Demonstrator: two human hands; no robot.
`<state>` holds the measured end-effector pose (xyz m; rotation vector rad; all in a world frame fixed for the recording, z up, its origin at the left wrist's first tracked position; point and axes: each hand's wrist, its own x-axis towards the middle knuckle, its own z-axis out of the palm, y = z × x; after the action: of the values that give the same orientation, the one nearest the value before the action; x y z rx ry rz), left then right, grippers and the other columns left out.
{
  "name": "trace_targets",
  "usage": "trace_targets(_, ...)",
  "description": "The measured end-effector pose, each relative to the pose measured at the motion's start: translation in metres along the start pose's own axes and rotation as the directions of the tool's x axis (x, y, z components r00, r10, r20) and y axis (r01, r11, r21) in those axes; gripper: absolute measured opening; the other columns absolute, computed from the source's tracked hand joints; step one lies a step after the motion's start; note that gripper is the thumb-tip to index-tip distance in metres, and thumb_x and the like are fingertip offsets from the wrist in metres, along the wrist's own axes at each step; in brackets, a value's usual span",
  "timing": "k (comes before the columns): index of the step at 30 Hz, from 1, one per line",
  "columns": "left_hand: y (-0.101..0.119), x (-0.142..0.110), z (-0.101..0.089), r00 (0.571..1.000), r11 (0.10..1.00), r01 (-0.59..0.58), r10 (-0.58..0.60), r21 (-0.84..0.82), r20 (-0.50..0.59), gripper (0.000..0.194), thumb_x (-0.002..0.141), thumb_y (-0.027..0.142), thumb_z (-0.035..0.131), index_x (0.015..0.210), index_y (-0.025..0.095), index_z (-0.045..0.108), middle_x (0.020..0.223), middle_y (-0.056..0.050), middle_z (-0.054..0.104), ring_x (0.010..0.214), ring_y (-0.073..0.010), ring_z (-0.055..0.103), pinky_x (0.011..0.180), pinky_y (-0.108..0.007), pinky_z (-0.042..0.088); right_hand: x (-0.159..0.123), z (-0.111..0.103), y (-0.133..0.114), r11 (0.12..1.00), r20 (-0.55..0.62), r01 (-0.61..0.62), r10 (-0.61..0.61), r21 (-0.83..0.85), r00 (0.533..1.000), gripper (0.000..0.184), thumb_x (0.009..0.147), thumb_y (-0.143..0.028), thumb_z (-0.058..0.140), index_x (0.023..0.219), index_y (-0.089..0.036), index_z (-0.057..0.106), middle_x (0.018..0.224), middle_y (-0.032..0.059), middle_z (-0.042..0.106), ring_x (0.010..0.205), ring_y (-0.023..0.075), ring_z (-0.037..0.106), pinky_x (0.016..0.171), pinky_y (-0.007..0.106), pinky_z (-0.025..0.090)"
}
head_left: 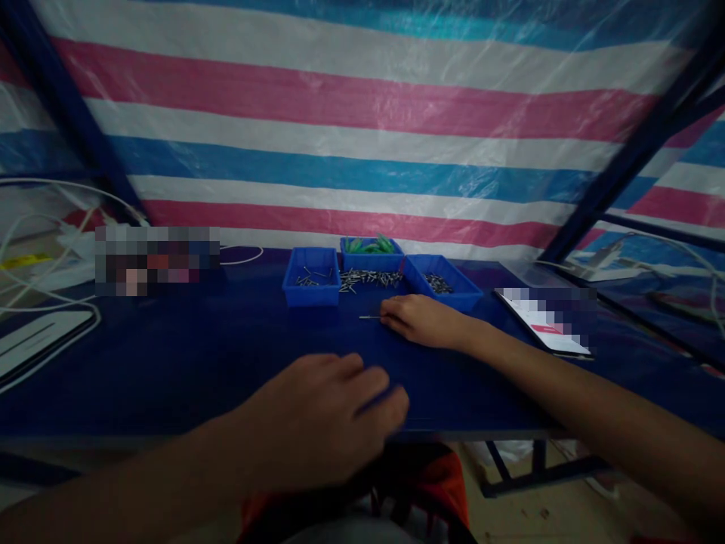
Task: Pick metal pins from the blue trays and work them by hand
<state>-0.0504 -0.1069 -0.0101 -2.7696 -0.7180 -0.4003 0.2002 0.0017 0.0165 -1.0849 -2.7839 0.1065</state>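
My right hand (422,319) rests on the dark blue table (198,355) in front of three small blue trays, its fingers pinched on a thin metal screw (369,317) that points left. My left hand (325,415) hovers near the table's front edge, blurred by motion, fingers curled downward; whether anything is in it is unclear. A loose pile of metal screws (368,279) lies on the table between the trays.
The left blue tray (311,277) holds a few screws, the right tray (442,282) more, and the back tray (371,251) green plastic parts. A phone (547,326) lies at right. White cables and a white device (39,340) sit at left. A striped tarp hangs behind.
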Motion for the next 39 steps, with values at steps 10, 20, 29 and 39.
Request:
trace_targets(10, -0.054, 0.079, 0.026, 0.981, 0.987, 0.097, -0.117, 0.131, 0.152, 0.012, 0.088, 0.023, 0.041, 0.082, 0.017, 0.05, 0.074, -0.002, 0.057, 0.055, -0.0179, 0.059, 0.04, -0.026, 0.037, -0.017, 0.013, -0.008, 0.984, -0.046, 0.029, -0.022, 0.174, 0.999, 0.02, 0.094, -0.022, 0.037, 0.085, -0.015, 0.054, 0.075, 0.0036, 0.057, 0.069, 0.0141, 0.053, 0.066, 0.026, 0.041)
trace_targets(20, -0.062, 0.086, 0.039, 0.998, 0.999, 0.042, -0.042, 0.0, -0.045, 0.013, 0.087, 0.021, 0.043, 0.077, 0.019, 0.05, 0.068, 0.001, 0.055, 0.057, -0.0137, 0.054, 0.043, -0.026, 0.031, -0.024, 0.014, -0.001, 0.935, -0.037, -0.037, 0.054, 0.353, 0.998, 0.017, 0.092, -0.021, 0.039, 0.083, -0.017, 0.054, 0.074, 0.002, 0.058, 0.07, 0.0141, 0.055, 0.066, 0.027, 0.041)
trace_targets(29, -0.066, 0.088, 0.037, 0.992, 0.956, 0.119, -0.127, -0.268, -0.015, 0.018, 0.089, 0.025, 0.04, 0.088, 0.019, 0.057, 0.074, 0.002, 0.059, 0.064, -0.0123, 0.056, 0.05, -0.025, 0.036, -0.021, 0.017, 0.001, 0.924, -0.02, -0.083, 0.098, 0.374, 0.995, 0.018, 0.092, -0.022, 0.039, 0.083, -0.018, 0.054, 0.074, 0.0024, 0.059, 0.069, 0.0143, 0.056, 0.065, 0.027, 0.041)
trace_targets(39, -0.067, 0.088, 0.038, 0.993, 0.935, 0.115, -0.112, -0.337, 0.027, 0.021, 0.09, 0.031, 0.042, 0.084, 0.019, 0.058, 0.074, 0.001, 0.061, 0.065, -0.011, 0.055, 0.051, -0.022, 0.034, -0.023, 0.02, 0.002, 0.927, -0.024, -0.075, 0.09, 0.368, 0.996, 0.018, 0.092, -0.021, 0.039, 0.084, -0.018, 0.055, 0.074, 0.0026, 0.059, 0.068, 0.0141, 0.056, 0.064, 0.026, 0.041)
